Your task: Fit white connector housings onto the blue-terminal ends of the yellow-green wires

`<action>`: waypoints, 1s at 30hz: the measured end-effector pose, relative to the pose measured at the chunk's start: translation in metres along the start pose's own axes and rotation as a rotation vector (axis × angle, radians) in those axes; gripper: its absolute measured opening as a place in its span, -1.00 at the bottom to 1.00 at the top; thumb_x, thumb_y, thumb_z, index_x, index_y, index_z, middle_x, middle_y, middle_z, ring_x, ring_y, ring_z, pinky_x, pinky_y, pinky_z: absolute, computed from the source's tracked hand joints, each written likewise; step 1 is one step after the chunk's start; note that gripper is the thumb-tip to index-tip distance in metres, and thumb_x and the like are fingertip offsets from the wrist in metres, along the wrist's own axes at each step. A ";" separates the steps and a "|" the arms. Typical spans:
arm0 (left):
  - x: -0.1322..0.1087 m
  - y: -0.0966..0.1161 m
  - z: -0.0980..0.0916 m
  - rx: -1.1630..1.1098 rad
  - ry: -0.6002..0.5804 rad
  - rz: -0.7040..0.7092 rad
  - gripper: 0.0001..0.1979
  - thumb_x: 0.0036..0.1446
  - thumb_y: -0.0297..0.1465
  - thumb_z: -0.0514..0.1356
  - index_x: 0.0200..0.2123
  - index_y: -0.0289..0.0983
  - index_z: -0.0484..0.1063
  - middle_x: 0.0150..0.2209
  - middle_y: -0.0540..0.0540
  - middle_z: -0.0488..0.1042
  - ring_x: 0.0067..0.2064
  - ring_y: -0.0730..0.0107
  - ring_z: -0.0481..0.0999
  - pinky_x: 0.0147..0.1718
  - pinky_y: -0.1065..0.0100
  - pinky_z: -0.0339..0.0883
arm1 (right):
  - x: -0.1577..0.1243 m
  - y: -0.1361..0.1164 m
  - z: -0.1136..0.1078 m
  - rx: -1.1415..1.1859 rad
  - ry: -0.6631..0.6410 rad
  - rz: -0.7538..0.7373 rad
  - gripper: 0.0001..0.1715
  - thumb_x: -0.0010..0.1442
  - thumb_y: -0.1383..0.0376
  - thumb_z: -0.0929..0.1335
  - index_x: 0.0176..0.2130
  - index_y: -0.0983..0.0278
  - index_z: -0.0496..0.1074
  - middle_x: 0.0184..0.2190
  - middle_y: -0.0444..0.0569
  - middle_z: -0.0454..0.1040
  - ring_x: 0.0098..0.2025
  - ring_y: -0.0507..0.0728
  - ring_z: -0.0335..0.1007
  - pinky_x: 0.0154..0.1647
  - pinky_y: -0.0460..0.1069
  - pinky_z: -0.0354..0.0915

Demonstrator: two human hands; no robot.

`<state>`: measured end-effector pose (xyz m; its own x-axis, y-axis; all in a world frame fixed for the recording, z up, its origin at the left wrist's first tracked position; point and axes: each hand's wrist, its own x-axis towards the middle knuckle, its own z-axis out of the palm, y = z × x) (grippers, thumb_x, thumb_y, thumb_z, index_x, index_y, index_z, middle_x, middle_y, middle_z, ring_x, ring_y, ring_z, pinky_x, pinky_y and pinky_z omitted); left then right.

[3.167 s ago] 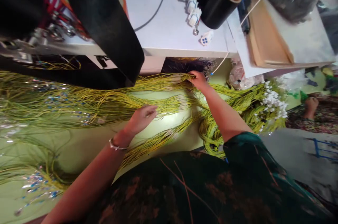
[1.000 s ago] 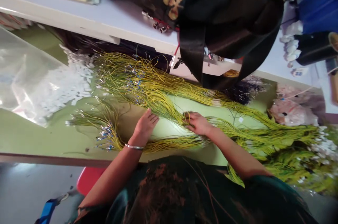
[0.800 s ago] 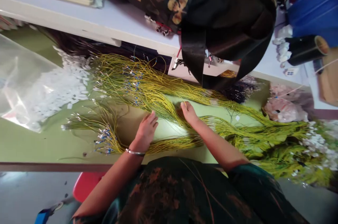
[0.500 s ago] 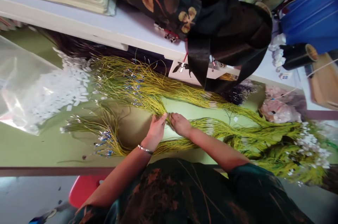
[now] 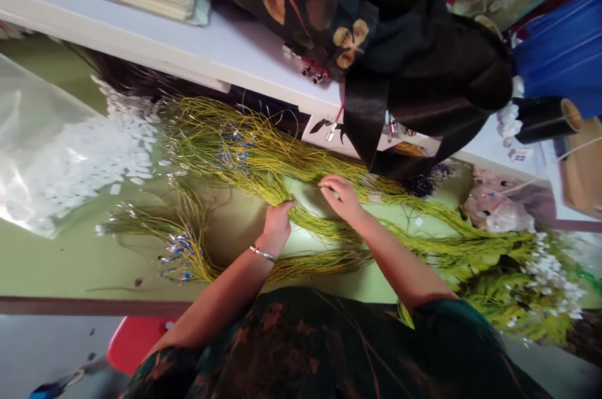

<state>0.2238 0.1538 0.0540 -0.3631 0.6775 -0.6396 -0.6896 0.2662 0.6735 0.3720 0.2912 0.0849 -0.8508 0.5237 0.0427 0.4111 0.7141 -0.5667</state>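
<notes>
My left hand (image 5: 277, 222), with a silver bangle at its wrist, is closed around a bundle of thin yellow-green wires (image 5: 313, 220). The wires fan out to the upper left, where blue and metal tips (image 5: 237, 157) show, and run rightward below my right hand. Raised just right of the grip, my right hand (image 5: 342, 199) has thumb and fingers pinched together. What lies in that pinch, if anything, is too small to make out. Nearer my body, a second yellow-green wire bundle (image 5: 301, 265) curves along the table, its blue-tipped ends (image 5: 181, 251) at the left.
A clear plastic bag (image 5: 35, 154) and a heap of small white connectors (image 5: 117, 151) lie at the left. Above the table runs a white shelf (image 5: 254, 60) with a dark floral bag (image 5: 301, 4), its black strap (image 5: 367, 117) hanging down. White-ended wires (image 5: 550, 280) pile at the right.
My right hand has moved away from my left, up and to the right, and is now pinched in the air. My left hand still grips the wire bundle. The view has shifted slightly.
</notes>
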 end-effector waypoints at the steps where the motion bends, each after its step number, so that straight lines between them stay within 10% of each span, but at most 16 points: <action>1: -0.002 0.000 0.002 -0.040 -0.001 0.007 -0.76 -0.22 -0.54 0.24 -0.38 -0.18 0.51 -0.33 -0.09 0.54 -0.10 0.10 0.47 -0.12 0.11 0.35 | 0.013 0.001 0.003 -0.083 0.021 0.018 -0.53 0.22 0.22 0.25 0.11 0.31 0.29 0.11 0.17 0.26 0.17 0.25 0.14 0.19 0.19 0.10; 4: 0.000 -0.001 0.010 -0.153 -0.005 0.019 -0.82 -0.19 -0.45 0.26 -0.39 -0.25 0.49 -0.41 -0.09 0.52 -0.28 0.18 0.50 -0.23 0.15 0.36 | 0.057 -0.003 0.024 -0.276 -0.062 -0.091 -0.18 0.06 0.34 0.37 0.26 0.30 0.08 0.31 0.17 -0.08 0.33 0.35 -0.21 0.30 0.27 -0.15; 8: 0.007 0.004 0.016 -0.252 -0.037 -0.004 -0.86 -0.15 -0.39 0.25 -0.43 -0.29 0.43 -0.62 0.04 0.36 -0.58 0.45 0.33 -0.41 0.30 0.29 | 0.106 -0.006 0.049 -0.363 -0.092 -0.167 -0.19 0.12 0.41 0.32 0.30 0.23 0.00 0.35 0.06 -0.16 0.37 0.30 -0.34 0.31 0.32 -0.29; 18: -0.024 -0.004 -0.023 -0.374 -0.247 -0.018 -0.81 -0.09 -0.44 0.29 -0.31 -0.30 0.48 -0.59 0.02 0.38 -0.47 0.40 0.39 -0.27 0.27 0.27 | 0.151 0.026 0.031 -0.107 -0.189 -0.161 -0.30 0.09 0.50 0.28 0.22 0.30 0.20 0.22 0.05 0.21 0.23 0.13 0.14 0.29 0.08 0.07; 24: 0.010 -0.003 -0.030 -0.498 -0.252 -0.133 -0.65 -0.09 -0.30 0.32 -0.19 -0.29 0.46 -0.21 -0.18 0.52 -0.29 0.24 0.48 -0.24 0.20 0.30 | 0.144 0.000 0.012 -0.097 -0.200 -0.200 -0.18 0.02 0.51 0.31 0.25 0.23 0.12 0.27 0.05 0.10 0.28 0.22 0.03 0.30 0.20 0.02; 30: 0.020 0.005 -0.030 -0.474 -0.443 -0.070 -0.56 -0.07 -0.10 0.27 -0.21 -0.30 0.48 -0.62 0.01 0.29 -0.58 0.47 0.21 -0.41 0.28 0.20 | 0.089 -0.019 0.003 -0.128 -0.208 -0.241 -0.17 0.07 0.38 0.33 0.28 0.16 0.02 0.28 0.03 0.04 0.31 0.27 -0.07 0.28 0.25 0.02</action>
<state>0.1937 0.1480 0.0336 -0.0850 0.9149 -0.3946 -0.9407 0.0569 0.3345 0.2874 0.3228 0.0972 -0.9715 0.2365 -0.0130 0.2166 0.8651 -0.4524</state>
